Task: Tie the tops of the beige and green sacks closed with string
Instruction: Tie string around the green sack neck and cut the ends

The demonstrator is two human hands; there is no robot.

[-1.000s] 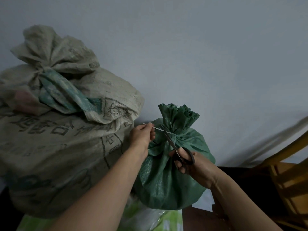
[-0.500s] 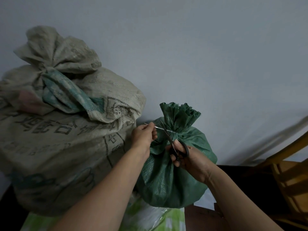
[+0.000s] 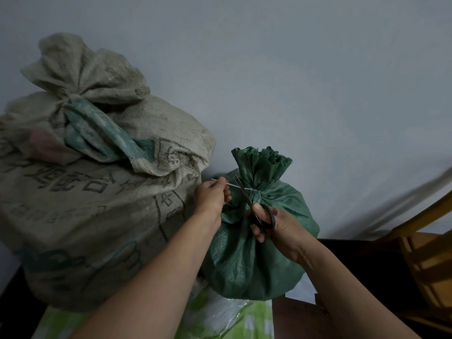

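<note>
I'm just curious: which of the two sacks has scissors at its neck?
The smaller green sack: scissors meet its taut string. The big beige sack stands untouched.

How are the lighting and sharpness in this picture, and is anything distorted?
Head view: dim, flat light, no glare; green sack and scissors sharp, the string faint; the chair at the right edge looks smeared and bent by the wide-angle lens.

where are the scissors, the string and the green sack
scissors (image 3: pixel 272 217): head view, on the black handle loop
string (image 3: pixel 232 184): head view, on the taut stretch just left of the blades
green sack (image 3: pixel 244 260): head view, on its bulging front below the tied neck
</note>
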